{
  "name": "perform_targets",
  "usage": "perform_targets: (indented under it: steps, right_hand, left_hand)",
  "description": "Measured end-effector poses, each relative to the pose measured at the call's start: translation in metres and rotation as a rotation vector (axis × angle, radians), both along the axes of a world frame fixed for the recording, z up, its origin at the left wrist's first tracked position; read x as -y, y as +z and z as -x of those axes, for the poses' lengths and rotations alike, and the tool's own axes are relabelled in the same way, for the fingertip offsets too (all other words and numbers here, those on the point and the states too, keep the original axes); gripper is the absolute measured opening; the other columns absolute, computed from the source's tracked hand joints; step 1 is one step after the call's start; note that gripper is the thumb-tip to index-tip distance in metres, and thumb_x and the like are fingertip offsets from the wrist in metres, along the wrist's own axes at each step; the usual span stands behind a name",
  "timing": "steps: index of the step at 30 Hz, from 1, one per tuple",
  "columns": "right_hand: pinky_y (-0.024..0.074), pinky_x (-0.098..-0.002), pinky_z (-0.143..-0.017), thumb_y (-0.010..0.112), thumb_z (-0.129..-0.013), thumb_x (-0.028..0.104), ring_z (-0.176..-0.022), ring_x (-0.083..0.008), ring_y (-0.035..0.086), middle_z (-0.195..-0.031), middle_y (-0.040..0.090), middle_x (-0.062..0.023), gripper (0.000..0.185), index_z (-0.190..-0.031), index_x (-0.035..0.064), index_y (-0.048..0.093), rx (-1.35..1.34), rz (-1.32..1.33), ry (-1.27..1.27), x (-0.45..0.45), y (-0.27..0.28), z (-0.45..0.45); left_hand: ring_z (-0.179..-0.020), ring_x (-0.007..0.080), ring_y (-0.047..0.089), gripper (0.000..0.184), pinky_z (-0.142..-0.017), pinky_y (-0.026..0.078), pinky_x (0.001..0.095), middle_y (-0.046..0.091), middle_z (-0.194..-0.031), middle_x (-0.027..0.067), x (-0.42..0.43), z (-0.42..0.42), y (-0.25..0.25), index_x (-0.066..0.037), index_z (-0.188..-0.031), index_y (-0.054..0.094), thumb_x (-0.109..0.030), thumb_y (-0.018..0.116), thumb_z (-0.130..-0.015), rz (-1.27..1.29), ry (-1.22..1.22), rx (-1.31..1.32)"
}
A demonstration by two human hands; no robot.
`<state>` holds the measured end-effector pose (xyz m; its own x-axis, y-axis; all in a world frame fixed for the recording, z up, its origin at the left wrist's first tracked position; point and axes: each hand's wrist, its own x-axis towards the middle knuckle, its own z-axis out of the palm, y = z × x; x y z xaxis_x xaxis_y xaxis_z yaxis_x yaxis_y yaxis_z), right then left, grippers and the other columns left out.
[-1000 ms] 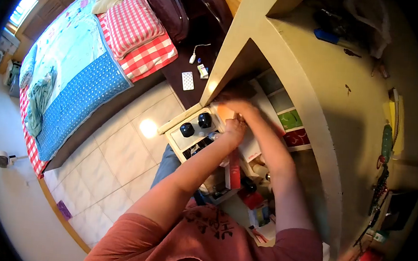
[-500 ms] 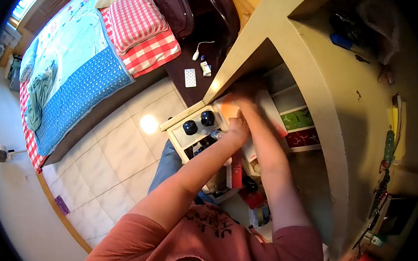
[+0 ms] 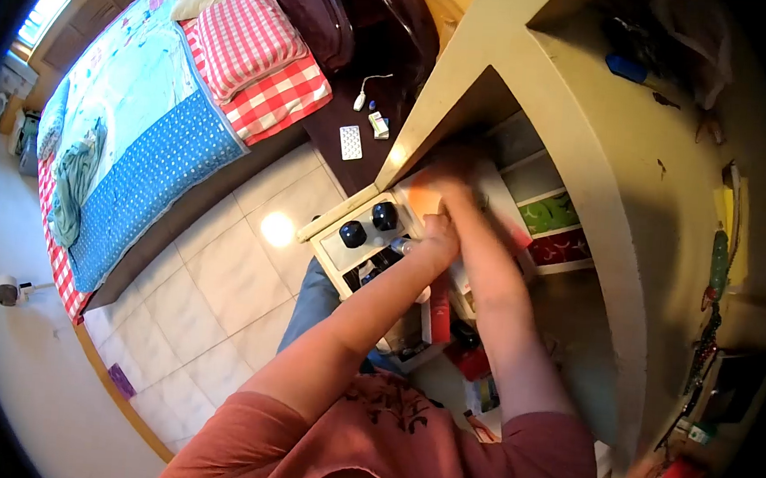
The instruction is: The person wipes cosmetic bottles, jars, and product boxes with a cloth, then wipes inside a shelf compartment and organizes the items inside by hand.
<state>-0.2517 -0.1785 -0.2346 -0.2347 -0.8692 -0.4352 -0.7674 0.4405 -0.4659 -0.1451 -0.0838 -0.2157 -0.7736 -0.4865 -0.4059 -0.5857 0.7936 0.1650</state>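
My left hand (image 3: pixel 438 235) is over the right edge of the cream drawer organizer (image 3: pixel 371 197), its fingers bunched together; whatever they hold is hidden. Beyond it, my right hand (image 3: pixel 452 175) reaches into the shaded cabinet opening, blurred, and its fingers cannot be made out. An orange-and-white flat item (image 3: pixel 423 197) lies beside both hands. Close to my left wrist is a small clear bottle-like item (image 3: pixel 402 246). Two round black lidded jars, a nearer one (image 3: pixel 352 233) and a farther one (image 3: pixel 385 215), stand in the organizer's tray.
Right of my arms, the cabinet holds a green patterned box (image 3: pixel 549 213) and a dark red one (image 3: pixel 560 248). A curved cabinet panel (image 3: pixel 597 156) rises beside them. A blister pack (image 3: pixel 351 143) lies on the dark bedside table (image 3: pixel 339 169). The bed (image 3: pixel 154 147) is at left.
The view has shifted slightly, so the room sits a little differently in the picture. Both hands stay at nearly the same spot by the cabinet opening.
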Motion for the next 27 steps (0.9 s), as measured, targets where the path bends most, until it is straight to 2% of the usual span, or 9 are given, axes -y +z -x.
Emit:
perform_targets:
  steps: [2, 8, 10, 12, 14, 16, 20, 23, 27]
  right_hand:
    - [0.0336, -0.0434, -0.111, 0.072, -0.074, 0.049, -0.127, -0.0311, 0.051, -0.134, 0.058, -0.0149, 0.072, -0.131, 0.0078, 0.057, -0.508, 0.392, -0.017, -0.001, -0.002, -0.044]
    - [0.0206, -0.0460, -0.118, 0.073, -0.077, 0.049, -0.140, -0.0365, 0.034, -0.150, 0.039, -0.0215, 0.083, -0.144, 0.0096, 0.045, 0.208, -0.100, 0.274, -0.011, 0.078, -0.010]
    - [0.0200, -0.0462, -0.118, 0.073, -0.077, 0.050, -0.139, -0.0370, 0.034, -0.149, 0.039, -0.0216, 0.083, -0.144, 0.0098, 0.045, 0.160, -0.048, 0.231, -0.002, 0.070, 0.023]
    - [0.0194, -0.0463, -0.118, 0.072, -0.077, 0.050, -0.139, -0.0375, 0.034, -0.149, 0.039, -0.0218, 0.082, -0.144, 0.0101, 0.045, -0.085, 0.069, 0.137, 0.012, 0.042, 0.041]
    - [0.0188, -0.0465, -0.119, 0.072, -0.077, 0.051, -0.139, -0.0380, 0.034, -0.149, 0.039, -0.0220, 0.082, -0.144, 0.0104, 0.045, -0.389, 0.175, 0.015, 0.014, 0.016, 0.034]
    - [0.0181, -0.0467, -0.119, 0.071, -0.078, 0.052, -0.139, -0.0385, 0.034, -0.149, 0.039, -0.0221, 0.082, -0.144, 0.0107, 0.045, -0.504, 0.205, -0.029, 0.005, 0.006, -0.004]
    - [0.0175, -0.0470, -0.119, 0.071, -0.077, 0.052, -0.138, -0.0402, 0.035, -0.147, 0.040, -0.0230, 0.082, -0.144, 0.0111, 0.045, -0.465, 0.390, 0.050, -0.016, 0.016, -0.063]
    - [0.0229, -0.0483, -0.116, 0.071, -0.077, 0.040, -0.133, -0.0421, 0.038, -0.144, 0.043, -0.0230, 0.074, -0.140, 0.0105, 0.048, -0.012, 0.172, 0.204, -0.015, 0.045, -0.023]
    - [0.0259, -0.0491, -0.114, 0.071, -0.075, 0.036, -0.131, -0.0412, 0.041, -0.141, 0.046, -0.0220, 0.069, -0.136, 0.0117, 0.052, -0.259, 0.180, 0.032, 0.009, 0.014, 0.046]
  left_hand:
    - [-0.141, 0.0291, 0.036, 0.049, -0.096, 0.047, 0.0534, 0.041, -0.153, 0.0029, 0.003, 0.006, -0.011, -0.016, -0.143, 0.051, -0.026, 0.050, -0.095, -0.171, -0.149, 0.171]
    - [-0.144, 0.0288, 0.031, 0.051, -0.094, 0.049, 0.0530, 0.032, -0.157, 0.0009, 0.007, -0.008, 0.022, -0.015, -0.146, 0.046, -0.022, 0.050, -0.095, -0.075, -0.123, 0.111]
    - [-0.144, 0.0311, 0.030, 0.065, -0.101, 0.047, 0.0378, 0.027, -0.159, 0.0030, 0.007, -0.013, 0.014, -0.014, -0.150, 0.035, -0.016, 0.056, -0.089, -0.088, -0.015, -0.070]
    - [-0.145, 0.0318, 0.027, 0.070, -0.100, 0.049, 0.0380, 0.019, -0.162, 0.0027, 0.010, -0.008, 0.006, -0.014, -0.153, 0.029, -0.015, 0.057, -0.088, -0.083, -0.047, -0.039]
    - [-0.148, 0.0329, 0.019, 0.065, -0.094, 0.049, 0.0536, 0.012, -0.164, 0.0000, 0.007, -0.005, 0.017, -0.016, -0.155, 0.023, -0.018, 0.048, -0.096, -0.155, -0.017, 0.015]
    - [-0.147, 0.0328, 0.023, 0.060, -0.097, 0.046, 0.0550, 0.022, -0.162, 0.0024, 0.006, 0.002, 0.013, -0.016, -0.153, 0.031, -0.021, 0.048, -0.096, -0.181, 0.042, -0.021]
    - [-0.145, 0.0320, 0.028, 0.049, -0.101, 0.042, 0.0584, 0.042, -0.151, 0.0073, 0.012, -0.005, 0.023, -0.013, -0.143, 0.050, -0.025, 0.051, -0.095, -0.246, -0.172, 0.145]
    - [-0.146, 0.0323, 0.025, 0.056, -0.102, 0.042, 0.0563, 0.032, -0.158, 0.0052, 0.005, -0.001, 0.005, -0.011, -0.147, 0.042, -0.020, 0.053, -0.093, -0.048, -0.122, 0.094]
    - [-0.148, 0.0334, 0.021, 0.069, -0.101, 0.043, 0.0576, 0.012, -0.164, 0.0024, 0.006, -0.006, 0.002, -0.012, -0.155, 0.024, -0.020, 0.053, -0.092, -0.162, -0.026, -0.025]
